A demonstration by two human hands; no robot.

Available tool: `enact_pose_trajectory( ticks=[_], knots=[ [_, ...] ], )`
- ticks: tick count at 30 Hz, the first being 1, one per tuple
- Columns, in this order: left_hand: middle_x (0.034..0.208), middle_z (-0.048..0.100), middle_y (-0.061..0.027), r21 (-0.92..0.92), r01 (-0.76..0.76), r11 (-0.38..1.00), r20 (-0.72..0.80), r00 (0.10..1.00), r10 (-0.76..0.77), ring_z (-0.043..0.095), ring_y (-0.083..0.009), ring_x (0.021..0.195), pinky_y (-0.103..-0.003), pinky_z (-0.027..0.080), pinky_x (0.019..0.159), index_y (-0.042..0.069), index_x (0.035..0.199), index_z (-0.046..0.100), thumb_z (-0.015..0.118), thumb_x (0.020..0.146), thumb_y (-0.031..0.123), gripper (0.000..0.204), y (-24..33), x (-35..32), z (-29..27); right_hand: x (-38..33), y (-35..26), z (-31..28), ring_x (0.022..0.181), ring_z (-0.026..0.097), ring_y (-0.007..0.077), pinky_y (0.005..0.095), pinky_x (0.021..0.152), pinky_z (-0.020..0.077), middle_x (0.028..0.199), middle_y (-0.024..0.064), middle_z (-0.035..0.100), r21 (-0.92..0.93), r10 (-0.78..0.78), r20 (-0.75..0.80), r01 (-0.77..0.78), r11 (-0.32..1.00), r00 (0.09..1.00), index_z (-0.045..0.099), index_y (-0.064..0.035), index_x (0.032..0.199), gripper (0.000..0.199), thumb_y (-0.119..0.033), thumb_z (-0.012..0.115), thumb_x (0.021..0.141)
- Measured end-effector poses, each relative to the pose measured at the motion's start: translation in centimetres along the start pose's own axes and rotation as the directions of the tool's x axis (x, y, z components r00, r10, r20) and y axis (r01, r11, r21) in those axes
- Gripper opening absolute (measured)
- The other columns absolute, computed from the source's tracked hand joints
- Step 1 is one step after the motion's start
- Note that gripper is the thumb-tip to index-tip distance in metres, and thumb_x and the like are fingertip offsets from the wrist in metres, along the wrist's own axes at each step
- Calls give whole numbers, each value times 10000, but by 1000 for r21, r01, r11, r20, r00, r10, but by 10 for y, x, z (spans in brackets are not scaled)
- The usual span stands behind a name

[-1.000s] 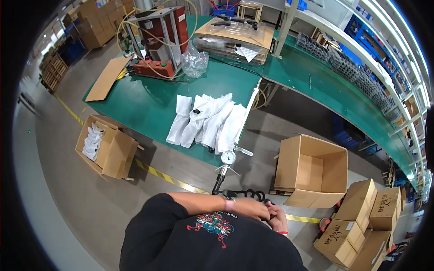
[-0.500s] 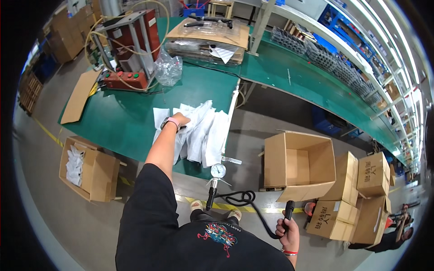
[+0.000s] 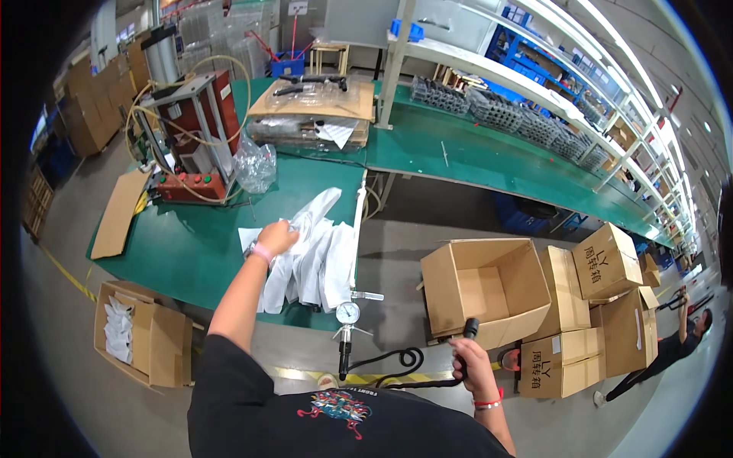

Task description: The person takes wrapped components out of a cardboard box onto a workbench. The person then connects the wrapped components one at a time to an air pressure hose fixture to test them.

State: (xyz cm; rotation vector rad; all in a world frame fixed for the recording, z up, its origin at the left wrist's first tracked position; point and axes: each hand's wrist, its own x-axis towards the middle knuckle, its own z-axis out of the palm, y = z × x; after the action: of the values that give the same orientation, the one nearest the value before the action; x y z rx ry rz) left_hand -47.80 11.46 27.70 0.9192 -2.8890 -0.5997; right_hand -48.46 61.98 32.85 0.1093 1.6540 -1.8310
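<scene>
My left hand (image 3: 277, 237) reaches out over the green table (image 3: 191, 252) and grips a white plastic bag (image 3: 314, 214) that lifts off a pile of white bags (image 3: 317, 267) near the table's right edge. My right hand (image 3: 467, 360) is low at my right side, closed around a black handle (image 3: 467, 336) with a coiled black hose (image 3: 401, 360) running from it toward a pressure gauge (image 3: 348, 312) mounted at the table edge.
An open cardboard box (image 3: 485, 290) stands on the floor to my right, with stacked closed boxes (image 3: 603, 305) beyond it. A box with white bags (image 3: 141, 340) sits at the lower left. A red machine (image 3: 191, 137) and a stack of trays (image 3: 317, 114) stand on the table. Another person (image 3: 672, 343) stands at the far right.
My left arm has gone from my chest out to the bag pile and now lifts one bag. My right hand has dropped to the side with the black handle.
</scene>
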Motion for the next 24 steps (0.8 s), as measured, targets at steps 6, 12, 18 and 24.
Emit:
enact_pose_trajectory(
  ticks=[6, 12, 18, 24],
  knots=[
    [841, 575, -122, 89, -429, 899, -606, 693, 391, 553, -292, 625, -351, 443, 544, 21, 1152, 466, 572, 752, 224, 461, 114, -141, -6, 46, -54, 67, 551, 368, 77, 194, 426, 320, 675, 18, 448, 42, -212, 217, 208, 977, 953, 485, -46, 1182, 346, -150, 528, 854],
    [943, 564, -102, 8, -524, 852, -520, 725, 451, 563, -236, 699, -276, 451, 594, 20, 1187, 452, 607, 754, 175, 486, 188, -230, 15, 52, -76, 82, 555, 413, 69, 194, 435, 336, 700, 21, 509, 315, -366, 244, 283, 906, 898, 539, -15, 1019, 270, -179, 585, 808],
    [1077, 557, -97, -898, -243, 367, -95, 921, 377, 586, -192, 822, -252, 463, 715, 19, 1199, 447, 598, 808, 181, 450, 190, -251, 30, 47, -89, 50, 641, 490, 82, 184, 454, 350, 772, 46, 571, 430, -459, 118, 371, 823, 881, 553, -15, 962, 241, -184, 574, 792],
    [1134, 544, -96, -895, 445, 32, 382, 725, 573, 578, -158, 892, -262, 463, 774, 21, 1208, 441, 605, 825, 180, 446, 211, -260, 32, 30, -80, 53, 587, 494, 79, 162, 435, 343, 744, 40, 583, 416, -501, 206, 389, 822, 840, 574, -6, 916, 223, -174, 594, 770]
  ],
)
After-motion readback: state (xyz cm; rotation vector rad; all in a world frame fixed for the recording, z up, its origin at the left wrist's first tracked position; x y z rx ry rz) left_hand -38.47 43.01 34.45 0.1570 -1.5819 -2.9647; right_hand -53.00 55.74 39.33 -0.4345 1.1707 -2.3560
